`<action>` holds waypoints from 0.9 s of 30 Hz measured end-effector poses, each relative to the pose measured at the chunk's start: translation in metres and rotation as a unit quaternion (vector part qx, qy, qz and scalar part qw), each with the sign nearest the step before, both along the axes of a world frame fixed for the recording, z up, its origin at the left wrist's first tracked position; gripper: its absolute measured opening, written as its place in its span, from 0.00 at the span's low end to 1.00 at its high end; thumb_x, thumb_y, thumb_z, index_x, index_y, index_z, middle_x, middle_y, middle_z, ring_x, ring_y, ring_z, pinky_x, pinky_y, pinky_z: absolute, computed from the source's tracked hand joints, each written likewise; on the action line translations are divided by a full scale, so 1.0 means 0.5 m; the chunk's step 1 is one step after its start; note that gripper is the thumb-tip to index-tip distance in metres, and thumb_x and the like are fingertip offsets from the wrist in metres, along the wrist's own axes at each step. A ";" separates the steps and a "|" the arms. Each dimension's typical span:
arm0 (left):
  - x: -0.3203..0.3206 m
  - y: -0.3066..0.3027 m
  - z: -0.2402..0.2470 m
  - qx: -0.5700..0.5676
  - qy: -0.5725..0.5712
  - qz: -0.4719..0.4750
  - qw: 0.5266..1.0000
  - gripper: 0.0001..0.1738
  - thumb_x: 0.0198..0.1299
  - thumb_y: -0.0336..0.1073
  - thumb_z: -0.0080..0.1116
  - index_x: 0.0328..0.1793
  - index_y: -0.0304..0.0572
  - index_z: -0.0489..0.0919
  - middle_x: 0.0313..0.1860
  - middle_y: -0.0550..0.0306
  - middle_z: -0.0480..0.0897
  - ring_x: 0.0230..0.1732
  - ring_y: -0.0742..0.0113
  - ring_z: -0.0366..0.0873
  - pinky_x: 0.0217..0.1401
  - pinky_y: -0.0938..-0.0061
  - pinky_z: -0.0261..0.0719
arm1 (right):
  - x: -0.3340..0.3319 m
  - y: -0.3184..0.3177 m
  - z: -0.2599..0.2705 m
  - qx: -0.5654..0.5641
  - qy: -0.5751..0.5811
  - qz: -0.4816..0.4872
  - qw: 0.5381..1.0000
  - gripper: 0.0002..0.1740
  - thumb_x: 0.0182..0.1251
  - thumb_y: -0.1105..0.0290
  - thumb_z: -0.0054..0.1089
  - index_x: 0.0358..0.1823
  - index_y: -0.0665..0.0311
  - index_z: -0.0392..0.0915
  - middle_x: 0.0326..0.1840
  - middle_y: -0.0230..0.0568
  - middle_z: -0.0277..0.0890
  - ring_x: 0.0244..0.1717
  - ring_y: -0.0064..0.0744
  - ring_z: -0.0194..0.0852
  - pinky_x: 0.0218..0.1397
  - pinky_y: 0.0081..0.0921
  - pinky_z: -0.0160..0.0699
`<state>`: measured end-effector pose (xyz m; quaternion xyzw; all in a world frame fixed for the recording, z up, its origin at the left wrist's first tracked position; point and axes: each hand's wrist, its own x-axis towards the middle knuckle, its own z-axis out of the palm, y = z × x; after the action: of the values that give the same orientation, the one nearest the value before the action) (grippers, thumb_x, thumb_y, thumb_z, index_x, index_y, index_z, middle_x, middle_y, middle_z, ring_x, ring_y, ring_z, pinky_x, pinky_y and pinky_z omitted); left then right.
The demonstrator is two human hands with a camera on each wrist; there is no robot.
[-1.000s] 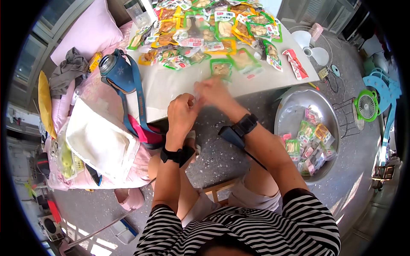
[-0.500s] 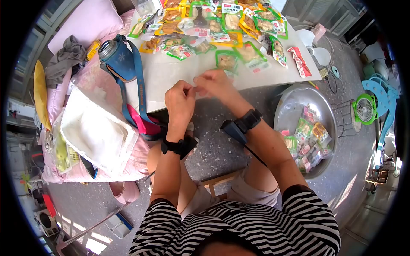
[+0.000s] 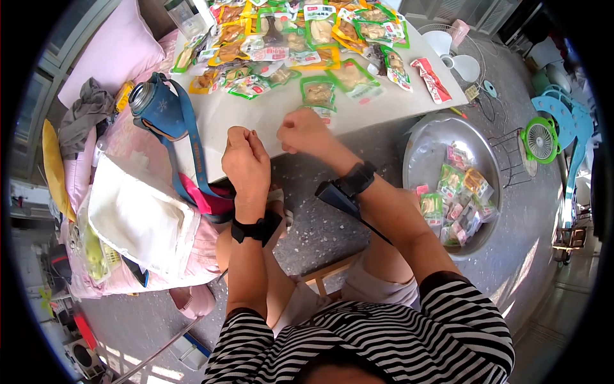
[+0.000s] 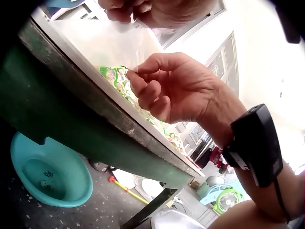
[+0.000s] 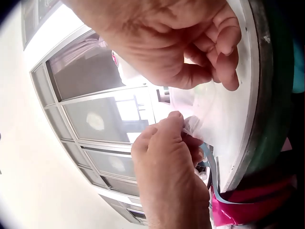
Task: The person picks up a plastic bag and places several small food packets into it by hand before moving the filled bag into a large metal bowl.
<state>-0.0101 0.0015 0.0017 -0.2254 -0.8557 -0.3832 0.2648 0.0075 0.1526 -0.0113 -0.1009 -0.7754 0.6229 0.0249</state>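
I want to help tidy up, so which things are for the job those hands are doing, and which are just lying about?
Probably for the job:
left hand, pinching clear plastic
right hand
food packets on the table
metal bowl with more packets

Probably just lying about:
blue bottle
pink pillow
green fan
pink slipper

Food packs (image 3: 320, 29) crowd far half of tbl (image 3: 246, 115); bed (image 3: 203, 256) w/ pillow (image 3: 110, 54) & cloth (image 3: 137, 214) to L; basin (image 3: 423, 144) w/ more packs (image 3: 452, 178) on floor to R; small fan (image 3: 541, 139) farther R.
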 end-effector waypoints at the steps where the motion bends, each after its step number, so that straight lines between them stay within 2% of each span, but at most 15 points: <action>1: 0.006 0.002 -0.002 -0.029 0.001 -0.020 0.999 0.06 0.58 0.24 0.55 0.35 0.37 0.69 0.23 0.45 0.75 0.24 0.44 0.74 0.27 0.57 0.70 | -0.004 -0.004 -0.004 0.011 0.015 -0.014 1.000 0.14 0.54 0.64 0.58 0.20 0.70 0.77 0.14 0.43 0.76 0.15 0.28 0.77 0.22 0.25 0.75; 2: 0.011 0.004 -0.003 -0.058 0.003 -0.040 0.997 0.07 0.56 0.23 0.56 0.36 0.37 0.68 0.25 0.45 0.76 0.26 0.42 0.75 0.29 0.54 0.71 | -0.007 -0.006 -0.006 0.021 0.030 -0.029 0.999 0.15 0.54 0.64 0.58 0.19 0.70 0.76 0.13 0.44 0.76 0.14 0.29 0.76 0.22 0.26 0.76; 3: 0.017 0.007 -0.005 -0.078 -0.007 -0.058 0.995 0.08 0.54 0.22 0.56 0.36 0.37 0.68 0.26 0.45 0.76 0.26 0.42 0.76 0.29 0.54 0.71 | -0.008 -0.005 0.008 0.033 0.020 -0.050 0.998 0.17 0.54 0.61 0.60 0.21 0.72 0.77 0.16 0.48 0.78 0.18 0.35 0.79 0.28 0.30 0.79; 6: 0.034 0.013 -0.005 -0.089 -0.015 -0.084 0.992 0.09 0.52 0.22 0.57 0.37 0.38 0.69 0.26 0.46 0.76 0.26 0.44 0.76 0.29 0.55 0.72 | -0.035 0.009 -0.017 0.067 0.087 -0.119 0.987 0.17 0.62 0.64 0.62 0.24 0.73 0.76 0.18 0.41 0.76 0.19 0.23 0.77 0.19 0.21 0.73; 7: 0.041 0.013 -0.002 -0.082 -0.038 -0.082 0.993 0.13 0.50 0.22 0.58 0.42 0.37 0.70 0.26 0.47 0.77 0.27 0.46 0.78 0.30 0.57 0.74 | -0.046 0.012 -0.025 0.058 0.100 -0.131 0.985 0.15 0.62 0.65 0.62 0.26 0.72 0.77 0.19 0.40 0.77 0.19 0.24 0.77 0.21 0.22 0.73; 10: 0.052 0.016 0.005 -0.089 -0.054 -0.073 0.992 0.19 0.48 0.22 0.60 0.48 0.38 0.71 0.22 0.50 0.77 0.24 0.49 0.77 0.29 0.59 0.73 | -0.051 0.016 -0.031 0.104 0.107 -0.147 0.978 0.13 0.54 0.63 0.59 0.23 0.67 0.81 0.24 0.50 0.80 0.30 0.48 0.81 0.39 0.38 0.79; 14: 0.040 0.013 -0.023 -0.142 -0.016 -0.061 0.988 0.13 0.47 0.21 0.58 0.41 0.36 0.75 0.21 0.47 0.75 0.22 0.50 0.75 0.29 0.61 0.72 | -0.047 0.010 -0.023 0.136 0.103 -0.148 0.974 0.10 0.53 0.65 0.59 0.24 0.65 0.82 0.24 0.50 0.80 0.30 0.49 0.80 0.37 0.40 0.79; 17: 0.043 0.009 0.005 -0.053 -0.001 -0.031 0.998 0.09 0.47 0.21 0.56 0.37 0.35 0.75 0.25 0.45 0.76 0.23 0.46 0.75 0.26 0.60 0.72 | -0.047 0.018 -0.023 0.133 0.093 -0.148 0.976 0.10 0.53 0.66 0.58 0.23 0.65 0.81 0.25 0.50 0.79 0.30 0.51 0.80 0.37 0.41 0.79; 19: 0.041 -0.002 0.018 -0.011 0.005 -0.026 1.000 0.09 0.47 0.20 0.55 0.37 0.35 0.75 0.26 0.45 0.77 0.21 0.48 0.74 0.24 0.61 0.71 | -0.043 0.024 -0.019 0.110 0.082 -0.137 0.981 0.10 0.53 0.66 0.58 0.23 0.66 0.81 0.26 0.51 0.79 0.31 0.52 0.79 0.37 0.42 0.78; 22: 0.041 -0.002 0.020 -0.011 -0.003 -0.020 1.000 0.10 0.49 0.20 0.54 0.39 0.35 0.77 0.26 0.45 0.77 0.22 0.49 0.75 0.25 0.61 0.72 | -0.031 0.007 -0.007 0.201 0.107 -0.163 0.960 0.10 0.53 0.66 0.58 0.23 0.66 0.80 0.27 0.51 0.78 0.32 0.53 0.78 0.38 0.43 0.78; 25: 0.037 0.002 0.013 -0.032 0.019 -0.036 0.999 0.11 0.50 0.20 0.54 0.40 0.36 0.78 0.27 0.45 0.78 0.23 0.48 0.77 0.26 0.61 0.73 | -0.024 0.005 -0.005 0.223 0.166 -0.160 0.947 0.09 0.56 0.67 0.60 0.25 0.66 0.78 0.24 0.49 0.77 0.27 0.50 0.76 0.32 0.38 0.75; 27: 0.035 0.004 0.010 -0.045 0.030 -0.043 0.998 0.10 0.51 0.20 0.54 0.40 0.36 0.78 0.28 0.45 0.79 0.24 0.47 0.77 0.26 0.60 0.74 | -0.016 0.007 0.003 0.211 0.166 -0.142 0.953 0.10 0.56 0.66 0.59 0.24 0.66 0.78 0.26 0.50 0.77 0.31 0.53 0.77 0.36 0.42 0.76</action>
<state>0.0074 0.0037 0.0064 -0.2852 -0.8533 -0.3481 0.2634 -0.0006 0.1563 -0.0099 -0.0975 -0.8518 0.4429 0.2621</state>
